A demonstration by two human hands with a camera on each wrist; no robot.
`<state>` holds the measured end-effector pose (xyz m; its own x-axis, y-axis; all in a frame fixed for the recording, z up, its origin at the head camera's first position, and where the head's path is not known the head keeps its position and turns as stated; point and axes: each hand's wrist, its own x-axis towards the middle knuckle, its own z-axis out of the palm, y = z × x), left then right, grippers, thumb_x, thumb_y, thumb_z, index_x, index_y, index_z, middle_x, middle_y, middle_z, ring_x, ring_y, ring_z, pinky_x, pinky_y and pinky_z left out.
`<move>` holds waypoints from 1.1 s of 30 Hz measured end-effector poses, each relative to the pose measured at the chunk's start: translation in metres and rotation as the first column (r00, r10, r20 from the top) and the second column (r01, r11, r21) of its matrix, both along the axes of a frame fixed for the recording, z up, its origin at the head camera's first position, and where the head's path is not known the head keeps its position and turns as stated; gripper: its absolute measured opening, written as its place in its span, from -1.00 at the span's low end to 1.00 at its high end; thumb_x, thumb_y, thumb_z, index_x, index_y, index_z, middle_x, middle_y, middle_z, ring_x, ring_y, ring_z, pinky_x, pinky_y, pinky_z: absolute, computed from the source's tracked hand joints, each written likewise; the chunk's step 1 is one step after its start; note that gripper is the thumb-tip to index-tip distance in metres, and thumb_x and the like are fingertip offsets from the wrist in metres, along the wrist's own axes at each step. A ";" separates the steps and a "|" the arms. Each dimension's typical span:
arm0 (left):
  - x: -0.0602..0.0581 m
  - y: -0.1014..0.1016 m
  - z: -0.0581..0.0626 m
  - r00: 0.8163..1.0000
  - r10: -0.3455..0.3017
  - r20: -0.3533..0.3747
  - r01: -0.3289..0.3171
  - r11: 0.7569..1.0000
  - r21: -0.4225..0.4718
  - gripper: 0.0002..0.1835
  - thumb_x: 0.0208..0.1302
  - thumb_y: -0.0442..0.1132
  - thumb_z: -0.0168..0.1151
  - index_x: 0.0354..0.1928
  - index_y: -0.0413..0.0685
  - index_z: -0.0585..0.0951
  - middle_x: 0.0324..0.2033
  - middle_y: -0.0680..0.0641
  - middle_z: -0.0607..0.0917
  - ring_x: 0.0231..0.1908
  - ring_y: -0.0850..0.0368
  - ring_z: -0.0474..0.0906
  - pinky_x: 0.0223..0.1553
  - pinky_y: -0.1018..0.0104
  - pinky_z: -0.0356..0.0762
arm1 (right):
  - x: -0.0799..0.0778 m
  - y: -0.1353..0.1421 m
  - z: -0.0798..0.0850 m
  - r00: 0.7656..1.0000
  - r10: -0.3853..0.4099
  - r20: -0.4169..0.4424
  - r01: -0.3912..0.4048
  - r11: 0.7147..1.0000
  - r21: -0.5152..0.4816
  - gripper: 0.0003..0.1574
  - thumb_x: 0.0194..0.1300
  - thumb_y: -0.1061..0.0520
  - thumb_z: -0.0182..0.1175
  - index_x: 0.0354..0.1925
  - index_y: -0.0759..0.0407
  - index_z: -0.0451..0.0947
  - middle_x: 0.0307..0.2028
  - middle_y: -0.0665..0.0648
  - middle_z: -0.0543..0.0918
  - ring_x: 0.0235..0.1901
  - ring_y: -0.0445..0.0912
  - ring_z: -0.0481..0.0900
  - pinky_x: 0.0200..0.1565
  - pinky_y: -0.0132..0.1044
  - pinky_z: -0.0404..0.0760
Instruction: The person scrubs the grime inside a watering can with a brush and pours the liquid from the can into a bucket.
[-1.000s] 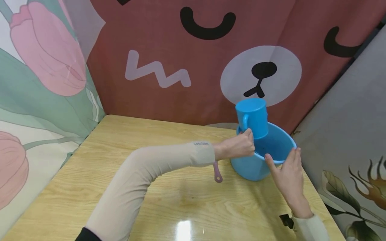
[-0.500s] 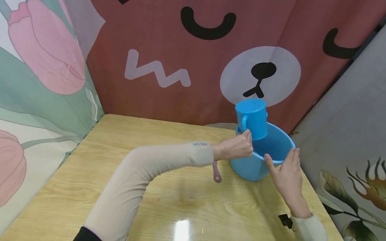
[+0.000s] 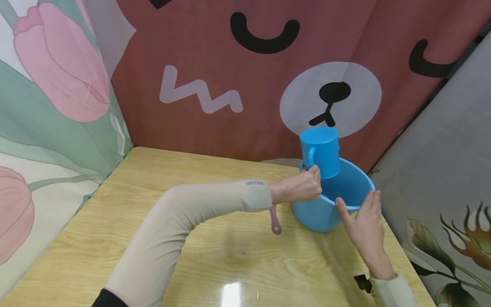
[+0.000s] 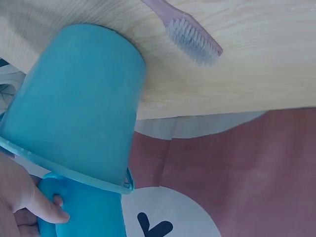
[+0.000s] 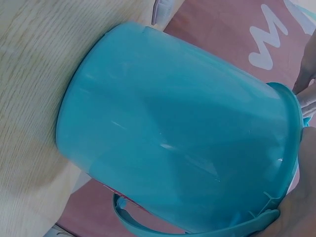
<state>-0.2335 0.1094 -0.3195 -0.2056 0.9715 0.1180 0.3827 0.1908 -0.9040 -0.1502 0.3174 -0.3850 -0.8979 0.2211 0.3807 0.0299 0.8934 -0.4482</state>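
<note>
My left hand (image 3: 301,186) grips the handle of a blue plastic mug (image 3: 326,153), held bottom up over the far left part of a blue bucket (image 3: 316,215). In the left wrist view the thumb presses against the mug (image 4: 91,210), just past the bucket's rim. The bucket stands upright near the table's right edge, and its carrying handle (image 5: 148,228) hangs down at the side. My right hand (image 3: 366,230) rests at the bucket's near right rim, fingers extended and thumb spread. In the right wrist view its fingertips are mostly hidden.
A brush (image 4: 192,37) with a purple handle and pale bristles lies on the wooden table (image 3: 215,264) left of the bucket, partly under the left sleeve (image 3: 215,198). Printed curtains (image 3: 199,132) hang behind the table and at both sides. A small black piece (image 3: 362,282) shows beside the right wrist.
</note>
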 end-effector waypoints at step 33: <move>-0.001 -0.006 0.006 0.988 0.021 0.151 -0.030 0.998 0.058 -0.74 0.52 -0.14 0.06 -0.10 0.02 0.74 -0.37 0.02 0.71 -0.38 0.18 0.46 -0.24 0.34 0.34 | 0.000 0.000 0.001 1.000 0.006 0.009 -0.006 1.000 -0.004 0.30 0.41 -0.40 0.01 0.47 0.54 -0.34 0.47 0.54 -0.30 0.40 0.52 -0.13 0.19 0.49 0.06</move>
